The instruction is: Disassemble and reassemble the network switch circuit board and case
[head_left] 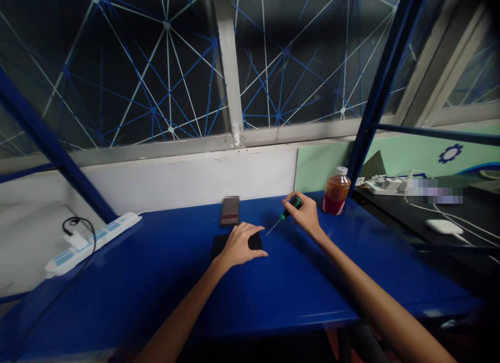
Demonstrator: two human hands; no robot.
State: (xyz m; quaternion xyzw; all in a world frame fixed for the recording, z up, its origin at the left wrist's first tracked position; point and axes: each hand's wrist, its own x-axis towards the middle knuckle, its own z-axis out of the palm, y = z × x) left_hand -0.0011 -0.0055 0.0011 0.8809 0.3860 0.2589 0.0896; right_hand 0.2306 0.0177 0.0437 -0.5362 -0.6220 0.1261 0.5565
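My right hand (305,215) grips the green-and-black handle of a screwdriver (285,214). The thin metal shaft slants down to the left, its tip near my left hand but apart from it. Over a flat black object (255,241) on the blue table (289,290), my left hand (239,244) has thumb and fingers spread apart. That hand covers much of the black object, so its kind cannot be made out, nor whether the palm presses on it. Just beyond lies a phone (229,212) with its screen lit.
A drink bottle (336,192) with a white cap stands at the back right. On the left lies a white power strip (96,244) with a black cable. Blue frame posts rise at both sides, and a black desk (394,209) with cables adjoins on the right.
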